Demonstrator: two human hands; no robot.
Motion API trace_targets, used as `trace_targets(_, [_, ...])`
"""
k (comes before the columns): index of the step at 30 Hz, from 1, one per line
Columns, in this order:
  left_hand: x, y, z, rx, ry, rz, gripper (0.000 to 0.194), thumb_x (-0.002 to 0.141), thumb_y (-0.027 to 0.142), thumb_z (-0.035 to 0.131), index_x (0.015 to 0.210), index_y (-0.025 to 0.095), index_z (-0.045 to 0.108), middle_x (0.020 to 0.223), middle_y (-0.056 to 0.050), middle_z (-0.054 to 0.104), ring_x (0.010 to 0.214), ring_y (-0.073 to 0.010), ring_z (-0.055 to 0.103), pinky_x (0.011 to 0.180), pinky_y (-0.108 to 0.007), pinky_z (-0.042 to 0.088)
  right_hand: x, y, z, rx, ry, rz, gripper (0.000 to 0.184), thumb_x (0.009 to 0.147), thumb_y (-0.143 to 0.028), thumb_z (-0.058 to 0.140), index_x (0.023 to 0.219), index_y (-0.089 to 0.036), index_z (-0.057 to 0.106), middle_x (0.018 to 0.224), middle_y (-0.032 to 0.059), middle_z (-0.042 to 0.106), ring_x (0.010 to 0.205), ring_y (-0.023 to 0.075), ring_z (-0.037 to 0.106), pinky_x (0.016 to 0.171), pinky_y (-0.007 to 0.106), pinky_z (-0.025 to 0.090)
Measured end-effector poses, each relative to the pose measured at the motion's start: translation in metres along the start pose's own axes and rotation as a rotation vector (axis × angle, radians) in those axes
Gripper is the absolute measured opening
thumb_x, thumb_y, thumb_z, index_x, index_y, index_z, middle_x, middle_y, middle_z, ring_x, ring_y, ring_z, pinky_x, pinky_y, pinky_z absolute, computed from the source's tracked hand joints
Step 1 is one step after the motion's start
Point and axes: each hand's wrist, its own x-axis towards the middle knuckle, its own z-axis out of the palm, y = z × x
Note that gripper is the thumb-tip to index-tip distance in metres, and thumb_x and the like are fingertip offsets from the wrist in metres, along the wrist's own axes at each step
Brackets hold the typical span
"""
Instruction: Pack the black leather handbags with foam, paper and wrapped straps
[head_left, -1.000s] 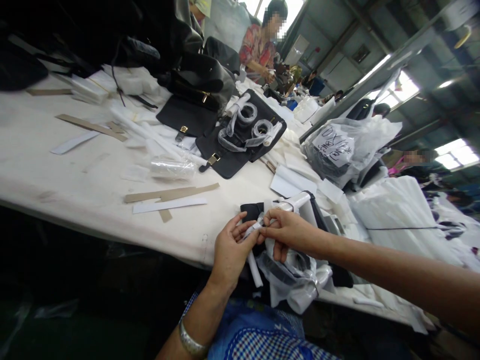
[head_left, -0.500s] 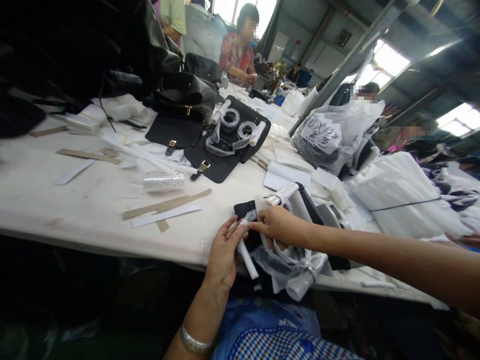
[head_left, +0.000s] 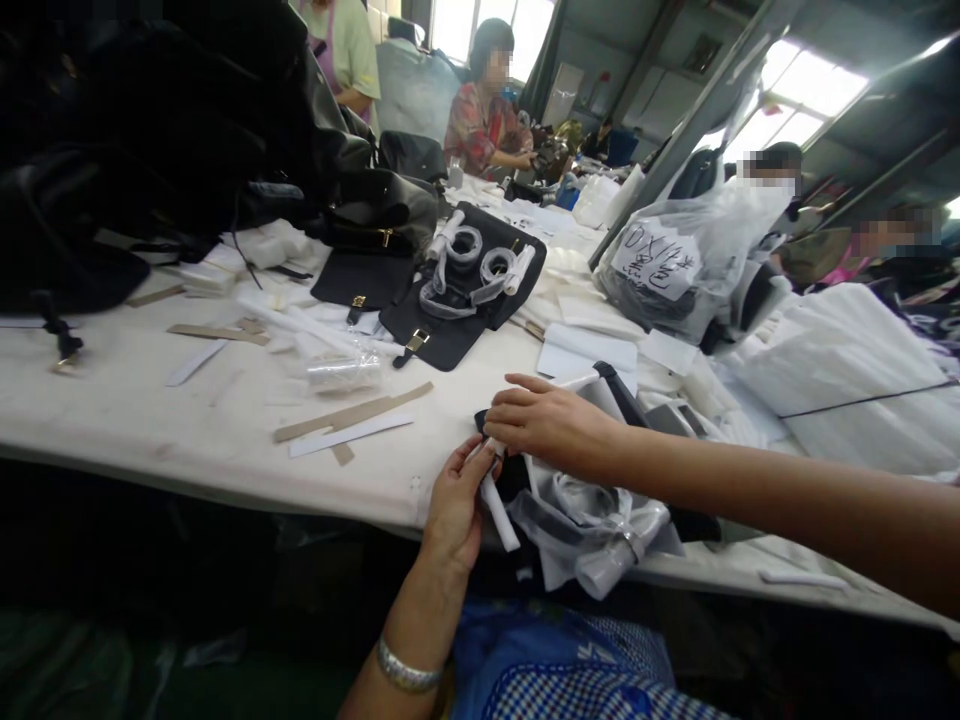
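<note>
My left hand (head_left: 456, 505) pinches a narrow strip wrapped in white (head_left: 497, 510) between thumb and fingers; its lower end hangs below the hand. My right hand (head_left: 551, 425) reaches across from the right, its fingers bent over the strip's upper end beside my left fingertips. One right finger is raised, and the thumb is hidden. Under and beside my hands lies a black bag (head_left: 517, 475), partly covered by my right hand. Clear plastic wrap and a white roll (head_left: 604, 572) lie on it, at the table's front edge.
On the white table (head_left: 360, 490) are brown and white strips (head_left: 352, 412), a plastic-wrapped roll (head_left: 345, 370) and another black bag with wrapped rings (head_left: 439, 335). Black bags (head_left: 187, 130) pile up at left. A filled plastic bag (head_left: 652, 265) and white bundles (head_left: 847, 380) stand right. A co-worker (head_left: 484, 125) sits beyond.
My right hand has gone from a pinch at the strip to fingers laid over its upper end, one raised. My left hand keeps its hold. The view has shifted slightly.
</note>
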Motion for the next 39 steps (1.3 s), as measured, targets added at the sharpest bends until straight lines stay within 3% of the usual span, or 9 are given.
trace_targets(4, [0.001, 0.000, -0.001, 0.001, -0.004, -0.008, 0.036, 0.072, 0.015, 0.082, 0.105, 0.013, 0.068, 0.100, -0.008, 0.075, 0.092, -0.0166, 0.070, 0.085, -0.025, 0.054, 0.013, 0.014, 0.010, 0.149, -0.169, 0.060, 0.017, 0.095, -0.017, 0.056, 0.109, -0.017, 0.065, 0.106, 0.0081, 0.070, 0.100, 0.0215, 0.062, 0.088, 0.035, 0.047])
trace_targets(11, [0.004, -0.001, -0.003, -0.011, -0.028, -0.029, 0.030, 0.070, 0.017, 0.083, 0.097, 0.014, 0.072, 0.100, -0.007, 0.076, 0.097, -0.0179, 0.069, 0.090, -0.026, 0.052, 0.018, 0.012, 0.020, 0.112, -0.238, 0.035, 0.019, 0.097, -0.017, 0.051, 0.107, -0.013, 0.066, 0.106, 0.0124, 0.069, 0.100, 0.0242, 0.060, 0.076, 0.034, 0.048])
trace_targets(15, [0.005, -0.003, -0.002, 0.018, 0.015, 0.014, 0.030, 0.069, 0.017, 0.084, 0.097, 0.013, 0.072, 0.096, -0.007, 0.076, 0.092, -0.0167, 0.069, 0.088, -0.026, 0.053, 0.020, 0.011, 0.024, 0.068, -0.218, 0.064, 0.019, 0.098, -0.019, 0.050, 0.104, -0.014, 0.067, 0.103, 0.0119, 0.070, 0.097, 0.0241, 0.061, 0.075, 0.035, 0.048])
trace_targets(17, [0.002, -0.003, -0.003, 0.020, 0.001, 0.046, 0.030, 0.071, 0.018, 0.083, 0.099, 0.014, 0.072, 0.100, -0.007, 0.075, 0.095, -0.0171, 0.069, 0.091, -0.027, 0.053, 0.015, 0.007, 0.024, 0.093, -0.122, 0.066, 0.018, 0.097, -0.019, 0.052, 0.107, -0.015, 0.066, 0.106, 0.0109, 0.070, 0.100, 0.0239, 0.061, 0.084, 0.038, 0.047])
trace_targets(21, [-0.020, 0.003, -0.009, 0.081, -0.088, 0.073, 0.033, 0.082, 0.033, 0.075, 0.109, 0.015, 0.071, 0.115, -0.010, 0.072, 0.106, -0.0217, 0.066, 0.090, -0.031, 0.054, -0.012, -0.015, 0.019, 0.237, 0.155, 0.114, 0.027, 0.098, -0.022, 0.050, 0.122, -0.015, 0.061, 0.119, 0.0116, 0.066, 0.109, 0.0237, 0.058, 0.095, 0.039, 0.044])
trace_targets(25, [-0.052, 0.012, -0.018, 0.250, -0.144, -0.004, 0.042, 0.084, 0.043, 0.072, 0.115, 0.015, 0.070, 0.117, -0.012, 0.071, 0.106, -0.0262, 0.066, 0.084, -0.031, 0.055, -0.039, -0.050, 0.014, 0.443, 0.081, 0.234, 0.031, 0.097, -0.040, 0.051, 0.110, -0.017, 0.067, 0.096, 0.0078, 0.069, 0.092, 0.0219, 0.062, 0.079, 0.033, 0.048])
trace_targets(28, [-0.063, 0.014, -0.021, 0.312, -0.188, -0.002, 0.046, 0.081, 0.038, 0.076, 0.121, 0.017, 0.068, 0.119, -0.011, 0.071, 0.108, -0.0267, 0.066, 0.090, -0.033, 0.053, -0.044, -0.068, 0.013, 0.404, 0.016, 0.301, 0.044, 0.090, -0.057, 0.057, 0.104, -0.017, 0.069, 0.094, 0.0095, 0.069, 0.088, 0.0258, 0.063, 0.077, 0.037, 0.048])
trace_targets(33, [-0.059, 0.006, -0.023, 0.274, -0.189, 0.011, 0.045, 0.078, 0.035, 0.079, 0.116, 0.014, 0.069, 0.118, -0.013, 0.071, 0.110, -0.0270, 0.066, 0.096, -0.035, 0.051, -0.040, -0.065, 0.012, 0.447, -0.046, 0.400, 0.025, 0.086, -0.035, 0.061, 0.104, -0.020, 0.070, 0.099, 0.0084, 0.071, 0.092, 0.0258, 0.065, 0.077, 0.034, 0.047])
trace_targets(39, [-0.051, -0.001, -0.016, 0.178, -0.293, 0.061, 0.042, 0.078, 0.028, 0.080, 0.116, 0.015, 0.070, 0.127, -0.012, 0.067, 0.122, -0.0260, 0.060, 0.105, -0.033, 0.046, -0.034, -0.039, 0.009, 0.615, -0.070, 0.413, 0.026, 0.074, -0.023, 0.064, 0.100, -0.023, 0.070, 0.099, 0.0043, 0.073, 0.092, 0.0229, 0.066, 0.079, 0.030, 0.046])
